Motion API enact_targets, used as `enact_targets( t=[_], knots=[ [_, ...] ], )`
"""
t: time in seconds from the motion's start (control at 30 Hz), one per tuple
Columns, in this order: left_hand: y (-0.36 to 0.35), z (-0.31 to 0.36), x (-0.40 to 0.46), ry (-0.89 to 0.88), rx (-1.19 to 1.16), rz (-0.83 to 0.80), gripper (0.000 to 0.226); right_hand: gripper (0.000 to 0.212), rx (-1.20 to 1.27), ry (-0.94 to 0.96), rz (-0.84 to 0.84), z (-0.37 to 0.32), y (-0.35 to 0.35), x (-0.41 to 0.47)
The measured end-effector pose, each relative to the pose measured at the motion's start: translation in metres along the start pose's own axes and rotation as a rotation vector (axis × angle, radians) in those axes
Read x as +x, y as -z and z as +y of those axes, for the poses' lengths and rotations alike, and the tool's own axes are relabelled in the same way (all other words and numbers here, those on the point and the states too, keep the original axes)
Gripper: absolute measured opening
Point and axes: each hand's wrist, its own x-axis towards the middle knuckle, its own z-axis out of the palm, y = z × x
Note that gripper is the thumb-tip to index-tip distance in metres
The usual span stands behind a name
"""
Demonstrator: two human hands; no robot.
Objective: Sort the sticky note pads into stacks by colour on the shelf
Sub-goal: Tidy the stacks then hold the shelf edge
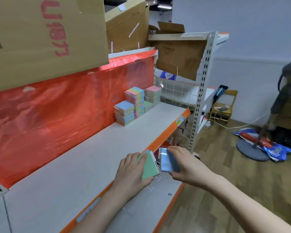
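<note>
Hands: both hold pads in front of the shelf's orange front edge, close together, low in the head view.
Left hand: grasping a green pad, fingers curled over its far edge, thumb underneath; more pads appear tucked behind it, count unclear.
Right hand: grasping a blue pad, fingers over its top edge, thumb below; the pad looks wrapped in glossy film.
Sorted stacks: blue-topped stack, multicolour stack and pink-topped stack stand close together at the far end of the shelf, against the red plastic sheet.
Handling, judged: pads are light, flat and fairly stiff; film likely slippery, so pinch across opposite edges, not the faces.
Placement, judged: blue pad belongs on the blue-topped stack; set it flat and square, as tall stacks may topple.
Surroundings: cardboard boxes on the shelf above.
</note>
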Motion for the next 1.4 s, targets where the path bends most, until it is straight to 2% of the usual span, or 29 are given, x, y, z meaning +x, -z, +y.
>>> enact_targets(
  t=[0.23, 0.33, 0.6, 0.93, 1.17, 1.4],
  knots=[
    [-0.03, 0.008, 0.07, -0.093, -0.054, 0.093, 0.071, 0.081, -0.014, -0.044, 0.017, 0.058, 0.008, 0.028],
    [-0.049, 0.003, 0.107, -0.102, -0.084, 0.125, 0.072, 0.09, -0.026, -0.052, 0.018, 0.083, 0.014, 0.055],
    [-0.074, -0.027, 0.202, -0.082, -0.064, 0.265, 0.073, 0.08, -0.046, -0.016, 0.005, 0.14, 0.029, 0.145],
    [-0.076, -0.076, 0.246, 0.062, 0.017, 0.209, 0.074, 0.076, 0.025, 0.086, -0.049, 0.161, 0.018, 0.242],
    [-0.068, -0.106, 0.252, 0.219, 0.074, 0.203, 0.072, 0.08, 0.05, 0.319, -0.034, 0.153, 0.008, 0.304],
    [-0.059, -0.136, 0.228, 0.497, 0.115, 0.215, 0.071, 0.071, -0.065, 0.664, 0.006, 0.117, 0.014, 0.375]
  ],
)
